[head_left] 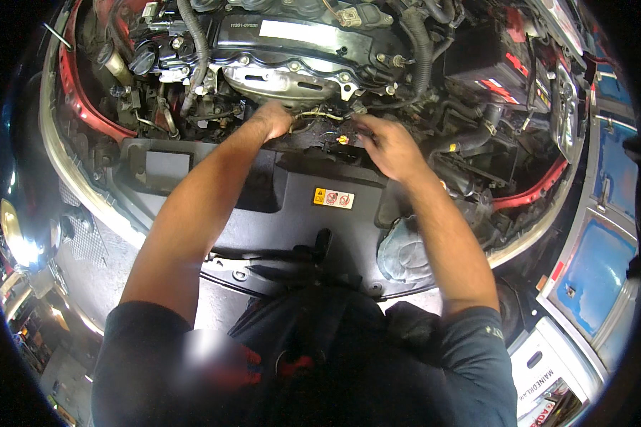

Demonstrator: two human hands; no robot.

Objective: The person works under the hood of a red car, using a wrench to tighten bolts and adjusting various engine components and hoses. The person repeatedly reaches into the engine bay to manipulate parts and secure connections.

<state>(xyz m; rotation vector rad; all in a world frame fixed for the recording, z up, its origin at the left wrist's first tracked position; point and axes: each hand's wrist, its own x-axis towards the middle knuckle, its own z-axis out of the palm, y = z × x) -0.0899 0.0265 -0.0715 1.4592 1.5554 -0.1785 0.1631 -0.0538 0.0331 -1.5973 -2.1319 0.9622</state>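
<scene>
Both my arms reach over the front of a car into its open engine bay. My left hand (274, 122) is closed just below the metal heat shield (281, 84); its fingertips are hidden, so what it grips does not show. To its right, my right hand (393, 146) has its fingers curled together, and I cannot make out what they hold. A thin run of wiring (320, 114) stretches across the gap between my hands. Below it, a small yellow-orange piece (343, 140) shows close to the right fingertips.
The black valve cover (285, 35) lies beyond the shield. A battery (495, 71) sits at the right, above black hoses (470, 128). Nearer me is the black plastic front cover (292, 228) with a warning label (334, 198). A grey-blue cloth (404, 252) rests beside my right forearm.
</scene>
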